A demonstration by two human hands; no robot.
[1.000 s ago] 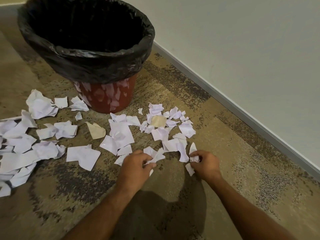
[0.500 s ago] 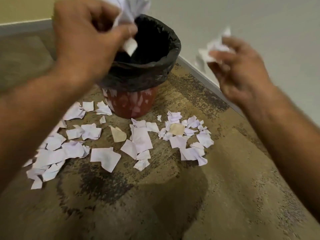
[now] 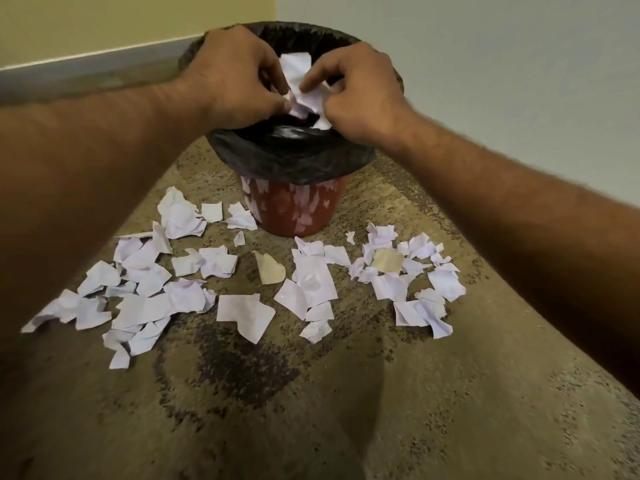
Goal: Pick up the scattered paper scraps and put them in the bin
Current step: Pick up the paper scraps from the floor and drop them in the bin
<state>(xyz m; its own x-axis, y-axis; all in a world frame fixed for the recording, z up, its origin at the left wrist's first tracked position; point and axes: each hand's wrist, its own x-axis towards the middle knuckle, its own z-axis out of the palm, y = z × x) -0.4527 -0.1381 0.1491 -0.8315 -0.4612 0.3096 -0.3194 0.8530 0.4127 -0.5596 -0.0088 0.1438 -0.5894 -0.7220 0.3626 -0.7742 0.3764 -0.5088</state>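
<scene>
A red bin [image 3: 294,209] with a black liner [image 3: 291,154] stands on the floor in a corner. Both my hands hover over its mouth. My left hand [image 3: 235,74] and my right hand [image 3: 360,91] pinch a bunch of crumpled white paper scraps [image 3: 303,88] between them, above the opening. Several white scraps [image 3: 242,313] lie scattered on the floor in front of the bin, with a beige scrap [image 3: 270,270] among them and another beige scrap [image 3: 388,260] to the right.
A yellow wall [image 3: 104,22] runs behind on the left and a pale wall [image 3: 519,81] on the right, both with grey skirting. The mottled brown floor [image 3: 311,410] stretches toward me.
Both hands rose from the floor with scraps, then came together over the bin's mouth. The view has tilted so the bin sits farther back and centred.
</scene>
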